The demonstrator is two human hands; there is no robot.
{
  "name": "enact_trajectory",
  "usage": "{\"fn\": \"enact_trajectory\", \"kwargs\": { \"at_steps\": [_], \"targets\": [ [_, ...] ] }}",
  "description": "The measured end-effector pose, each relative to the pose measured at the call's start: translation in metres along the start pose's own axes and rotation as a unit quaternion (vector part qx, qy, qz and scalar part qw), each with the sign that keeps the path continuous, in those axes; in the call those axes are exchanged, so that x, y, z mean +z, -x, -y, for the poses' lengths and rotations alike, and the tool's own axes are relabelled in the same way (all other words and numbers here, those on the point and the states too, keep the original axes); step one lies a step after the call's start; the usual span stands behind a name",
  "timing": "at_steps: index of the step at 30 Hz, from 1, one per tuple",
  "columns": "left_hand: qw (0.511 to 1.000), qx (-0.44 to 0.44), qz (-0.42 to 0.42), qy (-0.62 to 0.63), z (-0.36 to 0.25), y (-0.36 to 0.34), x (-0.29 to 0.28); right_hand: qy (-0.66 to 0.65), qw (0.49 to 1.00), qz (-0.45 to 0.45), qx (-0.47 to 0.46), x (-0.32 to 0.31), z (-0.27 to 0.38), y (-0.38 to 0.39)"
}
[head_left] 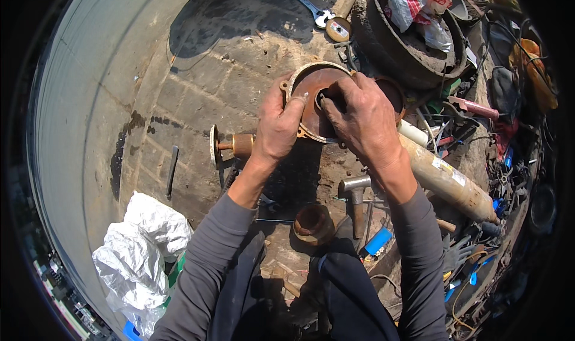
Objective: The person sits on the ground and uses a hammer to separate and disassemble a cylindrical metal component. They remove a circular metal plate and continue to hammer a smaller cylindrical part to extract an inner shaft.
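Round rusty housing [311,116], between both hands, 1 o'clock from view centre.
Left hand [277,124] clasps the rim at 9 o'clock; right hand [366,114], nearer the central opening [319,98], curls its fingers there, any pinch hidden.

The person wears long, close-fitting dark grey fabric sleeves, the left sleeve [206,263] and the right sleeve [422,257] each ending in a plain, slightly darker cuff short of the wrist. Fine creases ripple the cloth. Below are loose, very dark navy or black cloth trousers [353,284]. The left hand [277,125] and right hand [366,114] are bare.
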State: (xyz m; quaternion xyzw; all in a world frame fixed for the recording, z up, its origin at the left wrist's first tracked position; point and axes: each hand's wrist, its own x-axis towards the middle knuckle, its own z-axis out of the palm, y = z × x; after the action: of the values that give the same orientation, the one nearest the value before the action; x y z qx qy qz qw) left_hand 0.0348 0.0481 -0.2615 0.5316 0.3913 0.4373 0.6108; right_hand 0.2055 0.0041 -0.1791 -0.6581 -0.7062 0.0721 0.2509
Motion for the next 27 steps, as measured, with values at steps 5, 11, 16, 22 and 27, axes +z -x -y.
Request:
{"fn": "enact_trajectory", "kwargs": {
  "at_steps": [5, 11, 16, 22, 27],
  "targets": [
    [1.000, 0.024, 0.011, 0.013, 0.001, 0.000, -0.003, 0.059, 0.996, 0.007, -0.065, 0.008, -0.003, -0.001],
    [0.999, 0.007, 0.034, -0.024, -0.002, 0.002, -0.004, 0.057, 0.994, -0.034, -0.083, 0.010, -0.003, -0.001],
    [0.999, 0.001, 0.030, -0.039, 0.000, 0.003, -0.003, 0.058, 0.994, -0.026, -0.093, 0.009, -0.006, 0.001],
    [0.998, 0.018, -0.013, -0.055, 0.000, 0.005, 0.002, 0.034, 0.992, -0.027, -0.120, 0.010, -0.011, 0.001],
    [0.998, 0.064, 0.000, 0.004, -0.011, 0.007, 0.011, -0.023, 0.992, -0.077, -0.098, 0.011, -0.016, 0.009]
  ]
}}
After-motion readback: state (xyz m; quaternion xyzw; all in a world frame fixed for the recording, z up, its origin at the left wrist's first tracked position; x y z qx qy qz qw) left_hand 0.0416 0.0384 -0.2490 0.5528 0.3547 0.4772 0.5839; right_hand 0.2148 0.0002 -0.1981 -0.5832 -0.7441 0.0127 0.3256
